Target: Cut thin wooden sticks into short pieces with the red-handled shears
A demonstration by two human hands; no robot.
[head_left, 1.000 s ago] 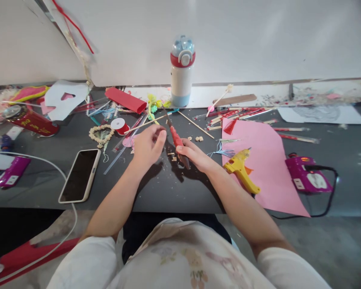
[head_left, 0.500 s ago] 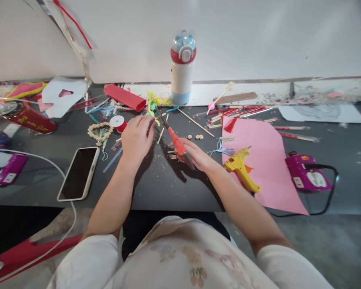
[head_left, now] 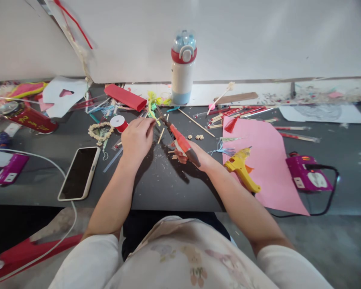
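My right hand (head_left: 192,154) is wrapped round a pair of pliers (head_left: 180,140) with red and dark handles. Their dark jaws point away to the upper left, close to my left fingertips. My left hand (head_left: 138,134) is closed in a pinch on a thin wooden stick (head_left: 157,120), of which only a short end shows at the jaws. Small cut wooden bits (head_left: 199,137) lie to the right of the pliers. Beside my left hand stands a red ribbon spool (head_left: 119,123), with a heart-shaped beaded piece (head_left: 100,133) farther left.
A bottle (head_left: 182,76) stands at the back. On the right lie pink paper (head_left: 267,160), a yellow glue gun (head_left: 242,166) and a purple power block (head_left: 308,173). A phone (head_left: 80,173) and a red can (head_left: 28,117) are on the left. Several packaged sticks (head_left: 237,114) lie behind.
The plier handles have spread apart, and my right hand has shifted slightly right and toward me. The pale stick end that stuck out past the jaws no longer shows there.
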